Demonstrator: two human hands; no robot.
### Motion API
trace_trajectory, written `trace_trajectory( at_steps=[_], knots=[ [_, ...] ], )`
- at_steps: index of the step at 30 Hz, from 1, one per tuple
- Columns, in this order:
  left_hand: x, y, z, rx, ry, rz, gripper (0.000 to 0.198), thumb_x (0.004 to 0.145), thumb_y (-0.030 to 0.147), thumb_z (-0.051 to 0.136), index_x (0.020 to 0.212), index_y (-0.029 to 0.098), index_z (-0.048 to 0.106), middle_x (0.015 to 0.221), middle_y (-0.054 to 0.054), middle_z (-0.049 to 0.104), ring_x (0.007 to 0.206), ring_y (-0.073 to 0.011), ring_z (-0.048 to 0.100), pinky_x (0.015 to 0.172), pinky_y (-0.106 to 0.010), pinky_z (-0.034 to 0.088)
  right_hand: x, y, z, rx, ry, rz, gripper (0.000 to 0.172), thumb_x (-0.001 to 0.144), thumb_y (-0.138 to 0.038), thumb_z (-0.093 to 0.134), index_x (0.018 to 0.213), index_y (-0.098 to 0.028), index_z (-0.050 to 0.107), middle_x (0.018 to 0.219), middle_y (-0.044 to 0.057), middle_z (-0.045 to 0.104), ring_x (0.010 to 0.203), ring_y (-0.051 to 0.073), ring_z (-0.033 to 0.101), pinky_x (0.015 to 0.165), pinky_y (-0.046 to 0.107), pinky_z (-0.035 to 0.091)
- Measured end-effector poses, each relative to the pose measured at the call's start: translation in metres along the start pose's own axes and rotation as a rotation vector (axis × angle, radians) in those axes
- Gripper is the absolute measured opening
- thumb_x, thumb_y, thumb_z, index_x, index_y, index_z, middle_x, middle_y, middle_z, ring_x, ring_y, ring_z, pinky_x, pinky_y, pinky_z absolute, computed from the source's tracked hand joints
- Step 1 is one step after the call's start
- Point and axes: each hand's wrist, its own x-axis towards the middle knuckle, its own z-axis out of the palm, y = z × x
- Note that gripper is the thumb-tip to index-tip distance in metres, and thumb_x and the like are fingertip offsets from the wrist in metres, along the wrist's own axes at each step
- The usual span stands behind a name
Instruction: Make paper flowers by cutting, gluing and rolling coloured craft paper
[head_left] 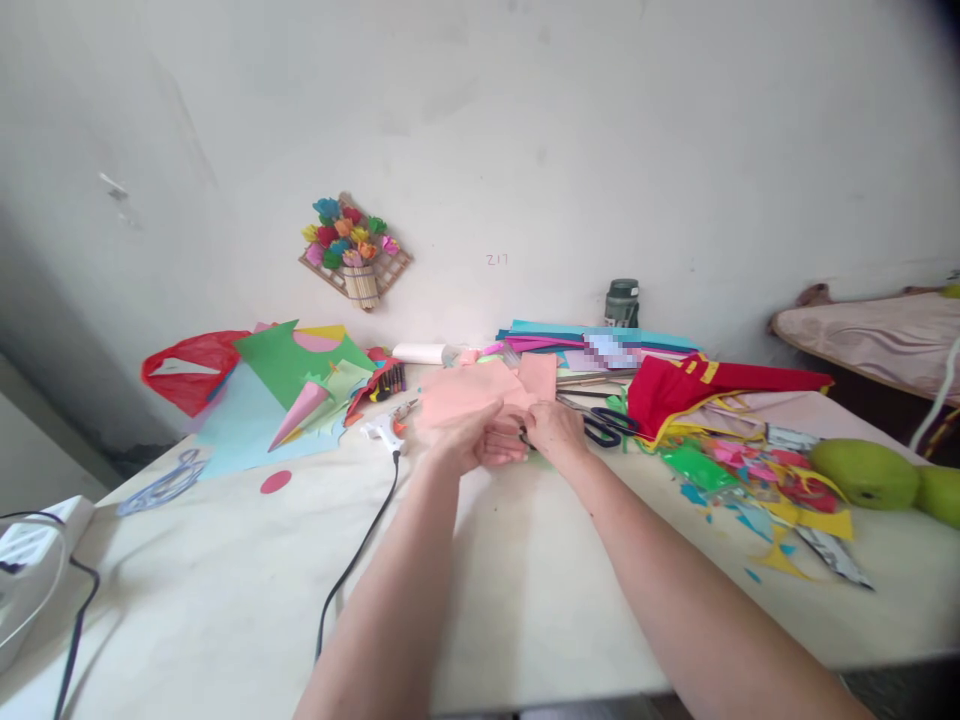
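Peach paper (pixel 469 392) lies at the far middle of the surface (pixel 247 590). To its left, a pink cone (pixel 300 410) stands formed, while the peach paper looks flat, so its work seems early, any shaping undone. Next, a white glue gun (pixel 384 432) rests unheld (its black cord (pixel 367 540) trails near). The left hand (pixel 480 440) is half open, fingers loosely curled; whether it grips anything, I cannot tell. The right hand (pixel 555 428) bends its fingers narrowly at the paper's near edge, its grip unclear. Farther right lie dark-handled scissors (pixel 604 428).
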Motion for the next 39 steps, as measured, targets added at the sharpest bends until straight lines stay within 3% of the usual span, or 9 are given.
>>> trace_trajectory(
  at_steps=[1,3,7,9,14,22,29,36,39],
  knots=[
    [-0.008,0.009,-0.007,0.173,0.025,-0.004,0.036,0.068,0.048,0.058,0.074,0.012,0.058,0.064,-0.014,0.063,0.062,-0.0236,0.063,0.052,-0.031,0.049,0.0,0.001,0.001,-0.007,-0.01,0.008,0.033,0.084,-0.031,0.035,0.089,-0.02,0.065,0.093,0.009,0.065,0.086,0.019,0.059,0.068,0.027,0.038],
    [-0.02,0.024,-0.025,0.436,0.23,0.094,0.033,0.065,0.045,0.062,0.07,0.013,0.06,0.065,-0.015,0.064,0.064,-0.0245,0.063,0.055,-0.032,0.049,0.0,0.002,0.003,-0.018,-0.023,0.019,0.031,0.083,-0.031,0.037,0.089,-0.02,0.065,0.092,0.009,0.065,0.086,0.02,0.059,0.067,0.027,0.039],
    [-0.027,0.03,-0.064,0.886,1.11,0.233,0.03,0.062,0.034,0.064,0.084,0.014,0.059,0.088,-0.018,0.062,0.091,-0.0325,0.057,0.073,-0.042,0.044,0.001,0.002,0.007,-0.032,-0.028,0.019,0.03,0.081,-0.031,0.039,0.089,-0.02,0.066,0.09,0.009,0.065,0.083,0.021,0.06,0.064,0.027,0.039],
    [-0.023,0.02,-0.079,1.046,1.283,0.185,0.044,0.065,0.036,0.06,0.101,0.013,0.054,0.106,-0.021,0.055,0.101,-0.0352,0.05,0.08,-0.045,0.04,0.001,0.002,0.008,-0.037,-0.035,0.016,0.031,0.081,-0.032,0.038,0.089,-0.019,0.065,0.091,0.009,0.065,0.083,0.021,0.06,0.063,0.027,0.039],
    [-0.012,-0.005,-0.097,1.114,1.338,0.146,0.04,0.07,0.022,0.052,0.109,0.014,0.05,0.118,-0.02,0.043,0.107,-0.0343,0.044,0.077,-0.039,0.042,0.0,0.0,0.008,-0.039,-0.049,0.036,0.031,0.081,-0.03,0.036,0.089,-0.02,0.064,0.092,0.009,0.064,0.082,0.021,0.06,0.062,0.028,0.039],
    [-0.015,-0.009,-0.106,1.09,1.315,0.115,0.037,0.07,0.019,0.05,0.106,0.015,0.051,0.119,-0.018,0.039,0.102,-0.0321,0.047,0.077,-0.039,0.042,-0.001,0.0,0.01,-0.029,-0.049,0.009,0.03,0.08,-0.028,0.036,0.088,-0.019,0.064,0.095,0.008,0.063,0.083,0.021,0.059,0.062,0.028,0.039],
    [-0.039,-0.007,-0.117,1.146,1.379,0.119,0.031,0.071,0.019,0.05,0.102,0.017,0.051,0.111,-0.015,0.043,0.098,-0.0312,0.047,0.076,-0.039,0.042,-0.001,0.0,0.01,-0.024,-0.101,0.021,0.032,0.082,-0.029,0.036,0.094,-0.021,0.064,0.101,0.009,0.062,0.087,0.02,0.058,0.068,0.028,0.039],
    [-0.067,-0.005,-0.151,0.961,1.437,0.208,0.024,0.064,0.019,0.058,0.087,0.015,0.055,0.111,-0.02,0.042,0.098,-0.0392,0.048,0.075,-0.05,0.039,-0.001,-0.002,0.009,-0.021,-0.098,0.04,0.032,0.082,-0.028,0.036,0.094,-0.018,0.064,0.098,0.01,0.063,0.086,0.022,0.059,0.066,0.03,0.04],
    [-0.07,-0.001,-0.148,0.909,1.458,0.251,0.019,0.06,0.019,0.062,0.078,0.016,0.057,0.111,-0.022,0.044,0.105,-0.0426,0.042,0.079,-0.053,0.036,-0.001,-0.001,0.009,-0.017,-0.104,0.04,0.031,0.082,-0.028,0.037,0.095,-0.02,0.064,0.1,0.01,0.062,0.087,0.021,0.059,0.066,0.029,0.039]
  ],
)
